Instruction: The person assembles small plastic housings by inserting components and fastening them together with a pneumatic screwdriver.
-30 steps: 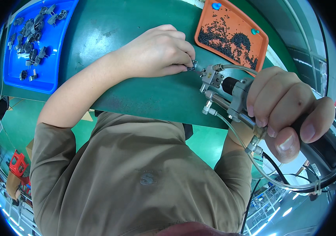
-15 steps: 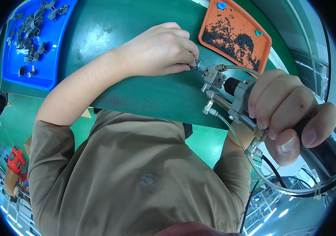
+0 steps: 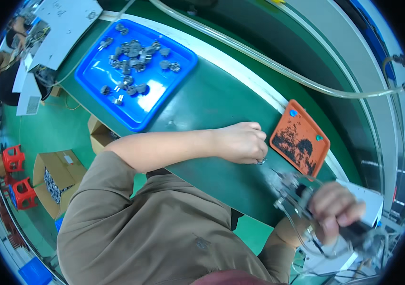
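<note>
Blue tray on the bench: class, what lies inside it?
The blue tray holds scattered small grey metal parts, mostly toward its far side. Their exact shapes are too small to tell.

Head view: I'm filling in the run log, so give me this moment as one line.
left hand: on green table, pinching small metal part | right hand: gripping blurred power screwdriver | orange tray: dark screws | blue tray: metal parts

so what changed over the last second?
The right hand drew its powered driver back from the small metal part; it now shows blurred. The left hand kept its grip on that part on the green bench. Both trays hold their contents.
</note>
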Demonstrator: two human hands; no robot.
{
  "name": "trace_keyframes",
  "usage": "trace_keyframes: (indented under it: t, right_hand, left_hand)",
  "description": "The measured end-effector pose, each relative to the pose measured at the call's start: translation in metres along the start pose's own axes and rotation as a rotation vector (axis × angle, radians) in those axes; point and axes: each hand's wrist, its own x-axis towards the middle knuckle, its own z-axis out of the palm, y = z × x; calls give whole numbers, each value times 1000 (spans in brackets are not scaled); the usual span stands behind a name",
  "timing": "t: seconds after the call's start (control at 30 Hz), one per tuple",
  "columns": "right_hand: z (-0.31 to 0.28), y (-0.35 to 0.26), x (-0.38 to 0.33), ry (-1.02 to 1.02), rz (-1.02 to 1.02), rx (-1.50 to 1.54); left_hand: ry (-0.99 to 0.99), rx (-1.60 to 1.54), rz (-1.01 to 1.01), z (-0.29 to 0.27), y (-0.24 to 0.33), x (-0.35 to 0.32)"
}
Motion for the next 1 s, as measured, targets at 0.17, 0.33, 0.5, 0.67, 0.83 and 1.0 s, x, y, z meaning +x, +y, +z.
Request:
trace_keyframes:
  t: [0.17,0.33,0.5,0.67,0.83,1.0]
  right_hand:
    - [-1,-12,1,86,-161,-1]
    - [-9,-5,-3,111,-83,-1]
    - [-13,-1,2,159,-54,-82]
    - [-11,-7,8,93,50,-79]
    - [2,-6,13,102,61,-21]
    - [0,-5,10,91,55,-47]
  left_hand:
    - [-12,404,-116,-68,9,0]
    - [192,862,-432,-164,21,-50]
    - [268,812,-639,-196,-12,-122]
    - [355,664,-676,-244,-113,-80]
    - [321,624,-910,-261,-222,-60]
    - [227,626,-1059,-260,-255,-69]
